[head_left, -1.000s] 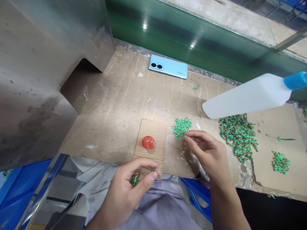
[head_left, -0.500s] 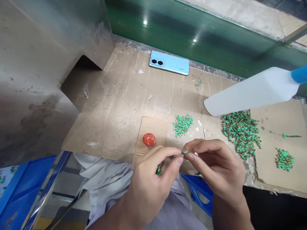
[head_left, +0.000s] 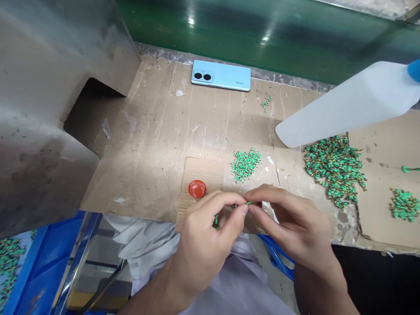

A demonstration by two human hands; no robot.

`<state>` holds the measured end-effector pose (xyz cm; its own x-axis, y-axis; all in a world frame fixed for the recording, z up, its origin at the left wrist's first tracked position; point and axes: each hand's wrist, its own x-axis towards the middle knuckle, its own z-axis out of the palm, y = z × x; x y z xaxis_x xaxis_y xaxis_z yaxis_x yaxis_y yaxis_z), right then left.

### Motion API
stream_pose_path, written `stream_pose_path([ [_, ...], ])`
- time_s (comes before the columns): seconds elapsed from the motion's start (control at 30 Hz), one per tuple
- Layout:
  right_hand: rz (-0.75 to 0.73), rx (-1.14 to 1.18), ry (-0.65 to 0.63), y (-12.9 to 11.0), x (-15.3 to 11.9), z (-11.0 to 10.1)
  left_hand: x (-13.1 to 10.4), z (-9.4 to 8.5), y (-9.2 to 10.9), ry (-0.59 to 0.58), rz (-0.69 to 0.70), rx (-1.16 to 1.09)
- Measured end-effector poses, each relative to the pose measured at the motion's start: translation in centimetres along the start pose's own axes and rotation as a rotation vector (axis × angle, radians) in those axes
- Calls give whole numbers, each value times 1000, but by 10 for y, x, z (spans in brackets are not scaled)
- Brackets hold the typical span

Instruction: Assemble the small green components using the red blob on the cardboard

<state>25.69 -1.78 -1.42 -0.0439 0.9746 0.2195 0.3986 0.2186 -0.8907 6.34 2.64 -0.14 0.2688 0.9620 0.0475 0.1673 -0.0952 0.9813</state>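
At the bench's near edge, my left hand (head_left: 210,240) and my right hand (head_left: 295,223) meet fingertip to fingertip. Between them they pinch a tiny green piece (head_left: 249,203), too small to make out its kind. More green bits (head_left: 215,221) show inside the curl of my left fingers. Just beyond my left hand, a small red dish (head_left: 197,189) with glossy contents sits on a cardboard piece (head_left: 190,170). A loose pile of tiny green pieces (head_left: 246,164) lies beyond my fingertips.
A larger green-and-gold pile (head_left: 334,170) lies right, beside a leaning white bottle (head_left: 341,109). Another small pile (head_left: 404,204) rests on cardboard at far right. A light blue phone (head_left: 226,76) lies at the back. A metal housing (head_left: 39,109) stands left, above a blue bin (head_left: 49,262).
The camera view has shifted slightly, bringing more of the blue bin's green pieces into sight. Both hands stay together, with the green piece turned a little between the fingertips.
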Motion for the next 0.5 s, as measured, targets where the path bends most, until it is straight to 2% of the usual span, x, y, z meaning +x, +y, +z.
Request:
stream_pose_path([
  [0.1,16,39,25,2,4,0,2,4,-4,15,-31,1],
  [0.17,75,25,53,5,7,0,3,5,-5,18,-101,-51],
  [0.3,83,-166,189,15,15,-2,1,1,-5,-104,-431,-404],
  [0.37,50,-238,236,18,17,-2,0,-2,-6,-150,-538,-547],
  [0.43,23,-230,259,15,17,-2,-2,-5,-6,-147,-556,-600],
  [0.5,-3,-121,240,6,14,1,-3,-7,-5,-122,-525,-589],
])
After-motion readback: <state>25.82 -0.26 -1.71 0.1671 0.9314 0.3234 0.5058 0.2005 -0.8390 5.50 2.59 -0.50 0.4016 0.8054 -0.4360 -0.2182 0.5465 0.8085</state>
